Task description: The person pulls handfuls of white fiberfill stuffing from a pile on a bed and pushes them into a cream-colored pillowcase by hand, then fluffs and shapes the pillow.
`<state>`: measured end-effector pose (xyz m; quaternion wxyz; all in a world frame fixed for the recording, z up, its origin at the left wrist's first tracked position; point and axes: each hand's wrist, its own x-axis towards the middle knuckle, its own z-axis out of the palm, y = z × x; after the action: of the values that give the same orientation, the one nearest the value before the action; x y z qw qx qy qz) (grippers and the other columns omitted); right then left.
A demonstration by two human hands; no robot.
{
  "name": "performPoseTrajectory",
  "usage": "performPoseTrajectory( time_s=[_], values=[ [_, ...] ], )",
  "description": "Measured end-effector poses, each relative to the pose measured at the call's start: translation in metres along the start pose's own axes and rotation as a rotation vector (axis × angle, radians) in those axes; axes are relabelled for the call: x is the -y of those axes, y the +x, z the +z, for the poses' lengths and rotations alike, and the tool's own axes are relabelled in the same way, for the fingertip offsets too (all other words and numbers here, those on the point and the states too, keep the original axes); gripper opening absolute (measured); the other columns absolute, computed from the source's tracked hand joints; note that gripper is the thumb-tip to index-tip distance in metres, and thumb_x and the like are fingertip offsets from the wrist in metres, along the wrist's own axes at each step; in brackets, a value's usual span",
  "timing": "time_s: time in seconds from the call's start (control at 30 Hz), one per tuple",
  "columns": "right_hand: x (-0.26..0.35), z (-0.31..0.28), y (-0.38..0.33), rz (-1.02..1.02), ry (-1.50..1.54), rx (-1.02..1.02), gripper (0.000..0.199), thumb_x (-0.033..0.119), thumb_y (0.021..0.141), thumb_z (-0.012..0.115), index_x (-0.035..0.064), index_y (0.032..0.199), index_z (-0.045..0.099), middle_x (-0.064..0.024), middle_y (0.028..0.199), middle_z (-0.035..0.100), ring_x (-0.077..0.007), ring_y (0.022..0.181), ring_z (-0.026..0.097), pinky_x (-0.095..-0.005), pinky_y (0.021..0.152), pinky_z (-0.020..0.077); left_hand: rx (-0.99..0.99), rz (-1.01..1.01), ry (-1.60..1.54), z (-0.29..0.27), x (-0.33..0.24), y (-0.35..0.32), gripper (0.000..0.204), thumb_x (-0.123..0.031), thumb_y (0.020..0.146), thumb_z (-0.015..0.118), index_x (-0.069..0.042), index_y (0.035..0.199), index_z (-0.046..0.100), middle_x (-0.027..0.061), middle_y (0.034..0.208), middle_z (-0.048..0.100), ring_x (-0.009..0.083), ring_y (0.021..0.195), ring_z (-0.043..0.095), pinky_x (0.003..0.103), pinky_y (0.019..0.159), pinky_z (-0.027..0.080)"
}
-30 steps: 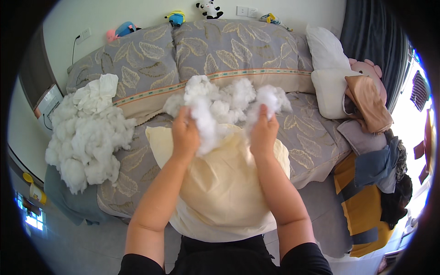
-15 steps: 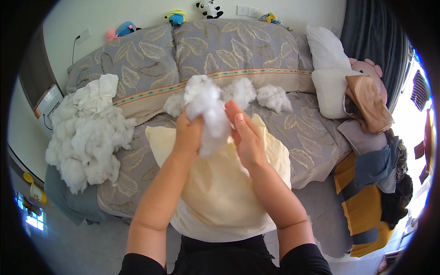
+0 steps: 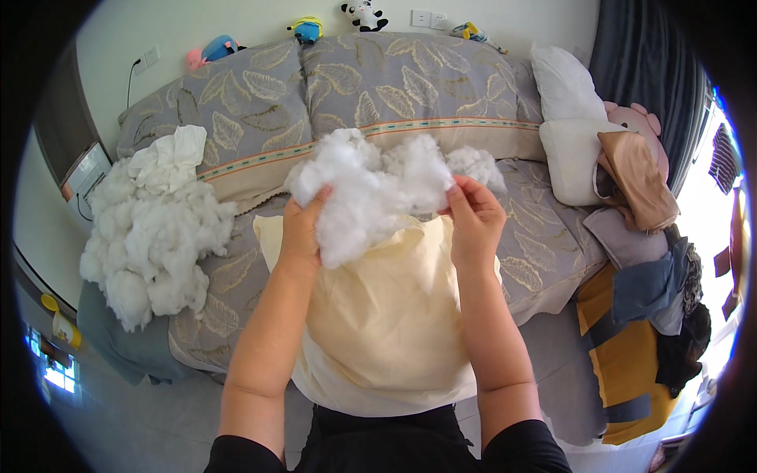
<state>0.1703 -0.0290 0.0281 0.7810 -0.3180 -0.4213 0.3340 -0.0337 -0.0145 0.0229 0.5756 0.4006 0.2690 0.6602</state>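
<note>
A white tuft of fibre stuffing (image 3: 351, 217) hangs between my hands, loose and fluffy. My left hand (image 3: 303, 229) is closed on its left side, thumb on top. At its right end, the thumb and fingertips of my right hand (image 3: 477, 221) pinch a thin edge of the fibre. Beneath lies a cream fabric cover (image 3: 378, 331) across my lap, its far edge rumpled. Behind the held tuft, more stuffing clumps (image 3: 477, 167) rest on the sofa, partly hidden, so where the held piece ends is hard to make out.
A large heap of stuffing (image 3: 150, 244) sits on the sofa's left, with crumpled white cloth (image 3: 167, 162) on top. The grey leaf-patterned sofa (image 3: 260, 87) spans the back. White pillows (image 3: 564, 87), a brown cloth (image 3: 635, 177) and piled clothes (image 3: 650, 292) stand at right.
My right hand has turned from flat and open to a pinch and moved right. The stuffing is spread wider between my hands, and my left hand has shifted slightly left and down.
</note>
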Motion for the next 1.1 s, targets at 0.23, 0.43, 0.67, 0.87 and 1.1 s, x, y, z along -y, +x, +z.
performPoseTrajectory(
  time_s=[0.23,0.43,0.67,0.87,1.1],
  values=[
    [-0.024,0.029,-0.028,-0.055,-0.319,0.276,0.011,0.002,0.082,0.058,-0.0006,0.091,0.063,-0.0021,0.078,0.061,-0.0057,0.069,0.054,-0.0199,0.061,0.0440,0.227,-0.026,0.226,0.025,0.017,-0.013,0.032,-0.010,0.079,0.066,-0.001,0.108,0.056,0.0062,0.098,0.062,0.0168,0.088,0.060,0.031,0.077,0.050],
    [-0.014,0.005,-0.006,0.109,0.034,0.119,0.013,0.005,0.084,0.057,-0.0037,0.094,0.060,-0.0036,0.079,0.060,-0.0075,0.068,0.054,-0.0221,0.062,0.0468,0.056,-0.044,0.138,0.007,0.001,-0.003,0.026,-0.005,0.077,0.065,-0.001,0.102,0.060,0.0079,0.093,0.064,0.0178,0.079,0.064,0.033,0.068,0.053],
    [-0.021,0.032,-0.025,-0.207,-0.433,0.388,0.020,0.011,0.079,0.066,0.0059,0.097,0.060,-0.0039,0.096,0.060,-0.0172,0.079,0.054,-0.0314,0.067,0.0472,0.338,-0.028,0.488,0.017,0.023,-0.006,0.042,-0.008,0.074,0.070,-0.003,0.111,0.051,0.0078,0.101,0.060,0.0146,0.086,0.059,0.029,0.073,0.050],
    [-0.009,0.008,-0.004,0.200,-0.030,-0.035,0.011,0.015,0.086,0.061,0.0069,0.093,0.060,0.0015,0.078,0.057,-0.0040,0.063,0.050,-0.0199,0.053,0.0397,0.083,-0.069,0.212,0.011,0.009,0.000,0.038,-0.009,0.074,0.071,-0.004,0.104,0.048,0.0093,0.096,0.059,0.0153,0.082,0.060,0.029,0.067,0.052],
    [-0.027,0.015,-0.021,0.018,-0.142,0.292,0.027,0.013,0.078,0.066,0.0063,0.103,0.056,0.0001,0.093,0.056,-0.0059,0.076,0.051,-0.0210,0.065,0.0431,0.043,0.050,0.072,0.023,0.023,-0.003,0.025,-0.012,0.082,0.065,-0.003,0.102,0.053,0.0054,0.091,0.061,0.0109,0.077,0.058,0.025,0.067,0.049]
  ],
)
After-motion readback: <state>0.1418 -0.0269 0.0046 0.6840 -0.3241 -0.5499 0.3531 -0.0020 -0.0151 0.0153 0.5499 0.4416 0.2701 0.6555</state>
